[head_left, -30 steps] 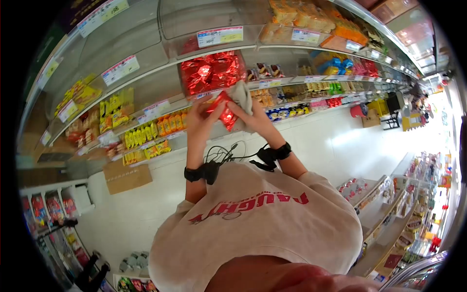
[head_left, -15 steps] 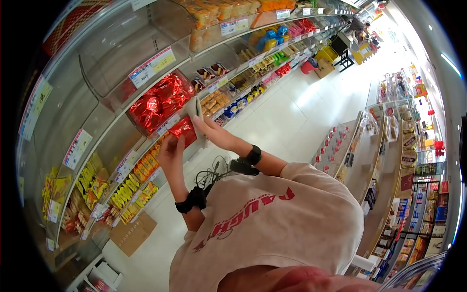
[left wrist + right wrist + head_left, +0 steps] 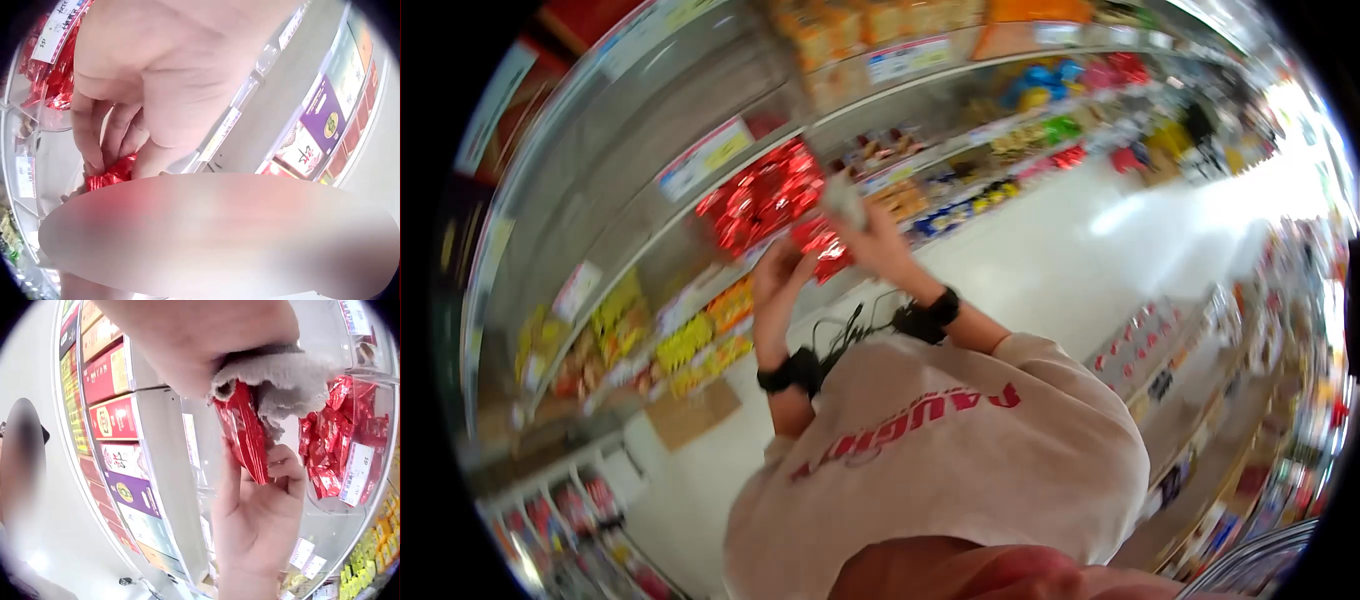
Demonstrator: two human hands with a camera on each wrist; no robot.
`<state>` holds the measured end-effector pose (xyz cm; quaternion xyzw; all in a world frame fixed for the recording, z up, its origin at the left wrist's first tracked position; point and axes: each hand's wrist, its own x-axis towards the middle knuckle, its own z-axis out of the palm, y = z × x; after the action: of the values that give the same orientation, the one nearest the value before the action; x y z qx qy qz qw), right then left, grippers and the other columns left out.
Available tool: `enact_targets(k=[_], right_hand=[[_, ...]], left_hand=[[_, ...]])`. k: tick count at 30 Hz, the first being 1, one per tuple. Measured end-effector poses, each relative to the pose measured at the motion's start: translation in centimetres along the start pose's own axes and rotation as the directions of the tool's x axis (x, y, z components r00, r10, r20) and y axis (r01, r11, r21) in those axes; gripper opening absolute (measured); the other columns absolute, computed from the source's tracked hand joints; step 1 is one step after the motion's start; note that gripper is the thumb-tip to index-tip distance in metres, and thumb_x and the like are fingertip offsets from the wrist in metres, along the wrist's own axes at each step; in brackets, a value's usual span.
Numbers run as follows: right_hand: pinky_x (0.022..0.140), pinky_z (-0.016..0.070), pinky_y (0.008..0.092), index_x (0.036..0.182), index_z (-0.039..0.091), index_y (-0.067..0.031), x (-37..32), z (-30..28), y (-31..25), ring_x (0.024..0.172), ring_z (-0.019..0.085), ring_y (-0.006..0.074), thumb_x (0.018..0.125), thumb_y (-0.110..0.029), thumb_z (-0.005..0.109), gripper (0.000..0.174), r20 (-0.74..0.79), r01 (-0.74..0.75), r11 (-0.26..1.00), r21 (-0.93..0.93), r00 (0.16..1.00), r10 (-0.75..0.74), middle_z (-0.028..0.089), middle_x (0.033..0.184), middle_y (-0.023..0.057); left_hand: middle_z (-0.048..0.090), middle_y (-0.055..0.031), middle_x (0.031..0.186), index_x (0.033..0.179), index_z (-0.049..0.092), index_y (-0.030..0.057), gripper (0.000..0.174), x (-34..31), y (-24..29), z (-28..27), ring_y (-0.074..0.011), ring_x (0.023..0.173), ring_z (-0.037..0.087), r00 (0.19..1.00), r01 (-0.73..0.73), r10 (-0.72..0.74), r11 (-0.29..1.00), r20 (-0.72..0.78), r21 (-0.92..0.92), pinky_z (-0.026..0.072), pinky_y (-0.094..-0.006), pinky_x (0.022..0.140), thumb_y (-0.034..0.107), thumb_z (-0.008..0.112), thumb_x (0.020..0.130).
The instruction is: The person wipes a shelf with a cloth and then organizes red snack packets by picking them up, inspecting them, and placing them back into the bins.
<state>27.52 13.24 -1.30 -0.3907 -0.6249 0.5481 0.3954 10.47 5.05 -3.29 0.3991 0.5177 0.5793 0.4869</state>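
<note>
A red foil-wrapped packet (image 3: pixel 244 432) is held between my two hands, just in front of a clear bin of similar red packets (image 3: pixel 765 200). My left hand (image 3: pixel 778 278) pinches one end of it between thumb and fingers, which also shows in the left wrist view, where red foil (image 3: pixel 115 175) sticks out at the fingertips. A grey cloth (image 3: pixel 284 384) is bunched in my right hand (image 3: pixel 882 245) and lies against the packet's other end. The right fingers are mostly hidden behind the cloth and hand in the right wrist view.
Tiered shelves with clear bins and price tags (image 3: pixel 705 160) run along the front. Yellow packets (image 3: pixel 685 343) fill lower bins at the left. On the floor below lies a cardboard box (image 3: pixel 692 415). Dark cables (image 3: pixel 850 330) hang between the wrists. Another shelf row stands at the right.
The head view has swung round and back. The cloth has shifted from behind the packet to its right end. Both hands still hold the packet near the bin.
</note>
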Motion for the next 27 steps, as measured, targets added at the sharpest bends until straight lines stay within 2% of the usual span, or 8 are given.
enact_targets(k=[1, 2, 6, 13, 17, 19, 21, 27], right_hand=[[0.058, 0.0445, 0.0267, 0.105, 0.064, -0.0013, 0.5, -1.1, -1.2, 0.067, 0.054, 0.0065, 0.097, -0.026, 0.064, 0.026, 0.078, -0.237, 0.966, 0.105, 0.970, 0.230, 0.062, 0.078, -0.0006], [0.056, 0.0433, 0.0252, 0.104, 0.064, -0.0011, 1.4, -1.4, 0.0, 0.067, 0.054, 0.0055, 0.097, -0.030, 0.065, 0.029, 0.100, -0.151, 0.943, 0.296, 0.987, 0.127, 0.061, 0.078, -0.0016], [0.070, 0.0492, 0.0284, 0.111, 0.064, 0.0011, 3.5, -3.8, 1.6, 0.077, 0.059, 0.0094, 0.094, -0.031, 0.070, 0.037, 0.253, 0.121, 0.989, 0.080, 0.958, -0.137, 0.065, 0.090, 0.0040], [0.073, 0.0504, 0.0311, 0.115, 0.062, 0.0044, 6.0, -6.8, 1.1, 0.082, 0.058, 0.0110, 0.088, -0.030, 0.077, 0.046, 0.484, -0.183, 0.980, 0.075, 0.866, 0.125, 0.068, 0.093, 0.0079], [0.074, 0.0511, 0.0298, 0.115, 0.062, 0.0018, 6.8, -6.9, 2.9, 0.081, 0.061, 0.0126, 0.089, -0.031, 0.076, 0.044, 0.475, 0.059, 0.993, 0.101, 0.874, -0.100, 0.068, 0.093, 0.0061], [0.078, 0.0512, 0.0319, 0.120, 0.058, 0.0000, 8.5, -8.7, 2.9, 0.087, 0.062, 0.0157, 0.089, -0.033, 0.075, 0.048, 0.510, -0.264, 0.950, 0.165, 0.848, 0.147, 0.066, 0.100, 0.0070], [0.083, 0.0494, 0.0324, 0.128, 0.049, -0.0021, 10.4, -9.1, 6.0, 0.096, 0.059, 0.0167, 0.091, -0.036, 0.072, 0.055, 0.216, -0.172, 0.920, 0.351, 0.971, 0.099, 0.062, 0.110, 0.0089], [0.103, 0.0380, 0.0404, 0.153, 0.026, -0.0006, 16.0, -10.9, 7.4, 0.126, 0.046, 0.0302, 0.093, -0.038, 0.066, 0.081, 0.162, -0.372, 0.918, 0.138, 0.923, 0.350, 0.043, 0.145, 0.0200]], left_hand=[[0.056, 0.0044, 0.088, 0.103, 0.060, 0.0035, 0.015, 0.3, 0.5, 1.3, -0.0041, 0.080, 0.053, 0.996, 0.004, -0.007, 1.000, -0.085, -0.028, 0.0433, -0.0204, 0.068, 0.007, 0.071, 0.093], [0.057, 0.0048, 0.088, 0.102, 0.059, 0.0039, 0.015, 1.2, -0.3, 1.5, -0.0040, 0.080, 0.053, 0.993, -0.013, 0.013, 1.000, -0.117, -0.002, 0.0429, -0.0202, 0.067, 0.006, 0.071, 0.093], [0.056, 0.0039, 0.087, 0.099, 0.056, 0.0056, 0.015, 3.2, 0.7, 4.3, -0.0042, 0.080, 0.052, 0.964, -0.135, 0.151, 0.987, -0.219, 0.085, 0.0410, -0.0211, 0.066, 0.008, 0.070, 0.094], [0.059, 0.0021, 0.089, 0.102, 0.053, 0.0060, 0.015, 3.1, 0.0, 6.3, -0.0047, 0.085, 0.052, 0.958, -0.073, 0.065, 0.997, -0.280, -0.019, 0.0406, -0.0220, 0.074, 0.013, 0.065, 0.099], [0.067, -0.0038, 0.103, 0.113, 0.053, 0.0044, 0.021, 2.0, -0.2, 5.9, -0.0074, 0.095, 0.059, 0.859, -0.089, 0.050, 0.995, -0.509, -0.051, 0.0435, -0.0220, 0.083, 0.016, 0.064, 0.099], [0.068, -0.0060, 0.104, 0.114, 0.054, 0.0023, 0.025, 1.2, -0.5, 3.9, -0.0102, 0.097, 0.062, 0.778, -0.104, 0.073, 0.994, -0.624, -0.013, 0.0466, -0.0241, 0.086, 0.018, 0.064, 0.099], [0.068, -0.0107, 0.111, 0.120, 0.053, -0.0020, 0.034, 0.5, 0.7, 4.0, -0.0170, 0.104, 0.065, 0.695, -0.180, 0.093, 0.983, -0.713, -0.047, 0.0530, -0.0308, 0.090, 0.021, 0.066, 0.098], [0.063, -0.0127, 0.120, 0.130, 0.051, -0.0037, 0.044, -2.6, -0.3, 0.9, -0.0187, 0.107, 0.064, 0.549, -0.187, 0.028, 0.978, -0.836, -0.090, 0.0539, -0.0321, 0.091, 0.022, 0.063, 0.097]])
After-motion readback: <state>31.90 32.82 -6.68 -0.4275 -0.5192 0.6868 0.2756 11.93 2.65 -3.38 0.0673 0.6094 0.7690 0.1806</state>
